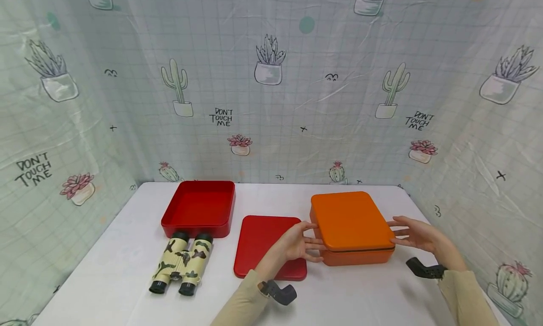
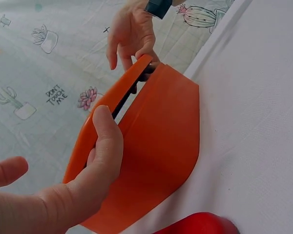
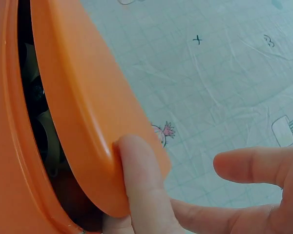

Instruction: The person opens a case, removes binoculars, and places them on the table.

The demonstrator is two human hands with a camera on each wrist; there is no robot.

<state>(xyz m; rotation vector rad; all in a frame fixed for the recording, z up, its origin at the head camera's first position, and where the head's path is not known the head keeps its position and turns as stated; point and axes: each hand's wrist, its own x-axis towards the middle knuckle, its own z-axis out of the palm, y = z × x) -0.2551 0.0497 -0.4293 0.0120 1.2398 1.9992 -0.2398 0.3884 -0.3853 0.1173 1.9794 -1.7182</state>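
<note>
An orange square box point(image 1: 360, 258) with a matching lid point(image 1: 353, 218) sits at the right of the table. My left hand point(image 1: 294, 243) touches the lid's left edge with fingers spread. On the opposite side my right hand point(image 1: 417, 234) touches the lid's right edge, its fingers extended. The right wrist view shows fingertips against the lid's corner, the thumb held apart. Between lid and box runs a narrow gap, wider in both wrist views. Dark shapes show through it; their kind cannot be told.
A red open tray-like box point(image 1: 197, 232) stands at the back left. Camouflage binoculars point(image 1: 182, 264) lie just in front of it. A flat red lid point(image 1: 267, 241) lies mid-table, partly under my left arm. Patterned sheeting point(image 1: 271, 104) encloses the back and sides.
</note>
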